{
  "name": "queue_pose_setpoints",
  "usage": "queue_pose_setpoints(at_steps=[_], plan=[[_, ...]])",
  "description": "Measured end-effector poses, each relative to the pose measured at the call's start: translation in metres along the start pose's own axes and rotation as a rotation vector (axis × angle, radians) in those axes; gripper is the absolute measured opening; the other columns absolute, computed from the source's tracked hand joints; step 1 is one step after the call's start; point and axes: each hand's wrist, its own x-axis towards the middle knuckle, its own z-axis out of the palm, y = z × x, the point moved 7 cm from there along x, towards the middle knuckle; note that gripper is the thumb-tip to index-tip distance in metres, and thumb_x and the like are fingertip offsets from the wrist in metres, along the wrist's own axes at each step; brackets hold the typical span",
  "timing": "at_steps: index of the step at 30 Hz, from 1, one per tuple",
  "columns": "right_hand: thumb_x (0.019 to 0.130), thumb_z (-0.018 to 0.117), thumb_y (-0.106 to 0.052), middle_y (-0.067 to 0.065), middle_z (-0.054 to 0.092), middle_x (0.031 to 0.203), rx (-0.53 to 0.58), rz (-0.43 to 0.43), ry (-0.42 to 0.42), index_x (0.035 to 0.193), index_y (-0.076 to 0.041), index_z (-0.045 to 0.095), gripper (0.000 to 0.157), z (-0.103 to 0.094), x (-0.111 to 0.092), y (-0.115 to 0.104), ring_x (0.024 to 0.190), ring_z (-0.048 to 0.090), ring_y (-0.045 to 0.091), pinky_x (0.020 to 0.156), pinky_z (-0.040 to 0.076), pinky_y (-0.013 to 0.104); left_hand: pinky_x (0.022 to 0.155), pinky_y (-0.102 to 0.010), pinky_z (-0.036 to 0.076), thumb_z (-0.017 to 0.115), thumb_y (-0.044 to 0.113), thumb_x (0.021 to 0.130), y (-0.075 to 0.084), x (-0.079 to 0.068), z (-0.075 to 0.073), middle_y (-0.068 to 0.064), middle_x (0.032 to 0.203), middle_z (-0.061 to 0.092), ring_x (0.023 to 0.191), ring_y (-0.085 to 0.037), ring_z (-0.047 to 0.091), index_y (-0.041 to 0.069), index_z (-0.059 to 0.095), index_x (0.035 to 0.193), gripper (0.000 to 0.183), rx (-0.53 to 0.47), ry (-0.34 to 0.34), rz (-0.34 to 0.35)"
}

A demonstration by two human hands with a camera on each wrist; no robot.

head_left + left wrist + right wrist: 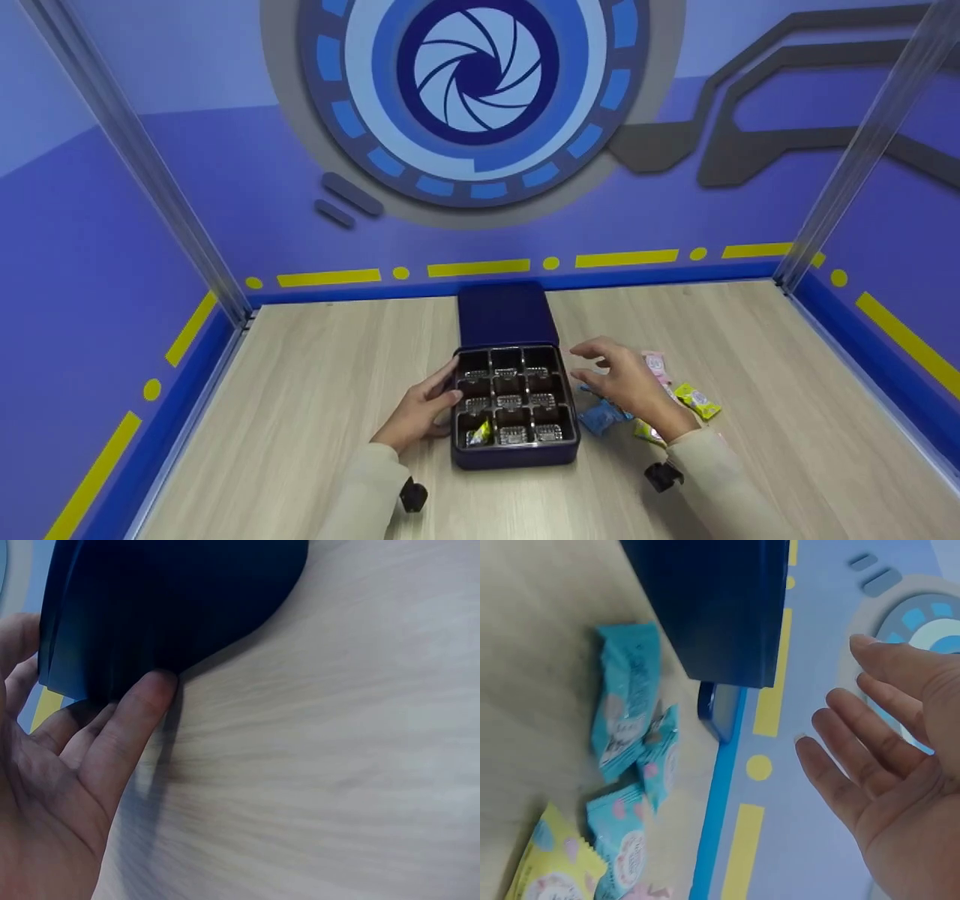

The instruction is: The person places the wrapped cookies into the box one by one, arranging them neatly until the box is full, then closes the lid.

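A dark blue box stands on the table with its lid folded back. Inside is a divided tray of clear-bottomed compartments, and a yellow wrapped candy sits in the front left one. My left hand holds the box's left side, thumb over the rim and fingers against the outer wall. Right of the box, my right hand is raised with fingers loosely spread and nothing between them. Beneath it lie blue wrapped candies, partly hidden by the hand in the head view.
Yellow candies and a pink candy lie on the wooden table near my right forearm. Blue and purple panels close in the back and both sides. Each wrist carries a small black device.
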Motion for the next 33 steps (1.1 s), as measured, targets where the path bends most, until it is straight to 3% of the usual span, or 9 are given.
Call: queue_pose_setpoints(at_steps=[12,19,33], plan=[[0.093,0.080,0.002,0.018,0.072,0.119,-0.042,0.033,-0.019,0.121,0.005,0.072,0.030,0.001,-0.009,0.022,0.110,0.069,0.040,0.093,0.058,0.057,0.095,-0.069,0.053,0.061,0.024,0.111,0.000,-0.004,0.001,-0.020,0.175,0.014,0.148,-0.050,0.037,0.025,0.030,0.170,0.066,0.005,-0.003,0.014],[0.094,0.078,0.001,0.017,0.072,0.121,-0.023,0.096,-0.036,0.123,0.004,0.072,0.029,0.002,-0.012,0.030,0.113,0.067,0.041,0.097,0.057,0.057,0.095,-0.069,0.053,0.059,0.023,0.111,-0.001,-0.004,0.001,-0.021,0.175,0.011,0.150,-0.051,0.033,0.026,0.030,0.170,0.065,-0.001,-0.008,0.014],[0.096,0.077,0.000,0.016,0.072,0.121,-0.075,0.122,-0.031,0.123,0.001,0.073,0.027,-0.002,-0.016,0.039,0.114,0.068,0.040,0.096,0.057,0.056,0.096,-0.068,0.053,0.060,0.023,0.111,0.002,-0.002,0.001,-0.019,0.175,0.013,0.149,-0.050,0.035,0.026,0.030,0.170,0.066,0.002,-0.009,0.015]])
